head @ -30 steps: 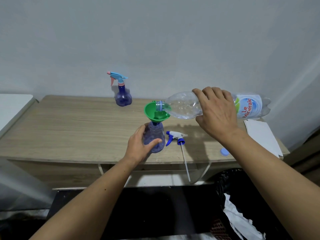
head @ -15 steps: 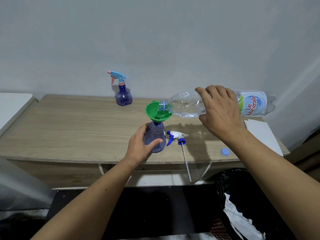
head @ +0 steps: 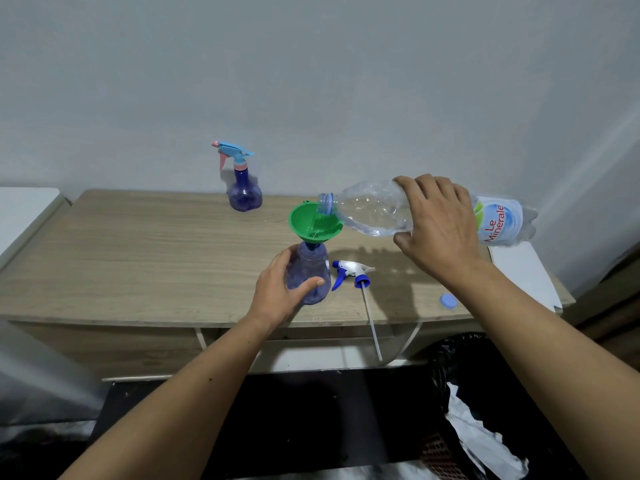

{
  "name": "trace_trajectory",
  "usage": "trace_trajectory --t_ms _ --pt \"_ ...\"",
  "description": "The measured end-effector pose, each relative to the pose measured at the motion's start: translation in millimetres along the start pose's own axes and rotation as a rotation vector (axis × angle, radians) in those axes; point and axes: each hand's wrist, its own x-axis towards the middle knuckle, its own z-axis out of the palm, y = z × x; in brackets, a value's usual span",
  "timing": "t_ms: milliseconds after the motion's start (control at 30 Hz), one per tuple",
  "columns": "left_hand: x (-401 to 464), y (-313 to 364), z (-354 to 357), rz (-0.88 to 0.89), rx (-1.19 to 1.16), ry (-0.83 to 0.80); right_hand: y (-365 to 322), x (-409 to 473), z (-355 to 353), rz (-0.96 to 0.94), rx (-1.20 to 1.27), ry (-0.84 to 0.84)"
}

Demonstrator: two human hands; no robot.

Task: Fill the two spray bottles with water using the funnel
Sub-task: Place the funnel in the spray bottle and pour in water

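Observation:
A green funnel [head: 313, 224] sits in the neck of an open purple spray bottle [head: 309, 273] near the front of the wooden table [head: 138, 258]. My left hand [head: 280, 289] grips that bottle's body. My right hand [head: 437, 226] holds a clear water bottle [head: 370, 213] almost level, its mouth over the funnel's rim, and water runs into the funnel. The bottle's white and blue spray head [head: 349, 271] lies on the table just to the right. A second purple spray bottle [head: 243, 188], capped with a light blue and pink head, stands at the back by the wall.
A small blue bottle cap [head: 448, 301] lies near the table's front right edge. White paper [head: 523, 275] rests on the right end of the table. Below on the right is a black bag with crumpled white paper [head: 481, 441]. A white surface [head: 24, 206] adjoins on the left.
My right hand has raised the water bottle's base slightly, so its mouth tips further into the funnel and water flows. My left hand keeps its hold on the spray bottle.

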Motion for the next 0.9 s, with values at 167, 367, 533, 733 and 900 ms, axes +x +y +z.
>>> trace_trajectory --t_ms 167,367,533,733,900 --pt "0 -1 0 0.008 0.03 0.003 -3 -7 4 0.082 0.148 -0.032" --pt "0 -2 1 -0.006 0.037 0.002 -2 -13 17 0.187 0.317 -0.046" --pt "-1 -1 2 -0.011 0.029 0.009 0 -17 22 0.271 0.476 -0.026" --pt "-3 -1 3 -0.01 0.019 0.017 -1 -23 31 0.38 0.648 -0.007" --pt "-4 -2 5 -0.023 0.003 0.022 2 -26 35 0.481 0.745 0.04"
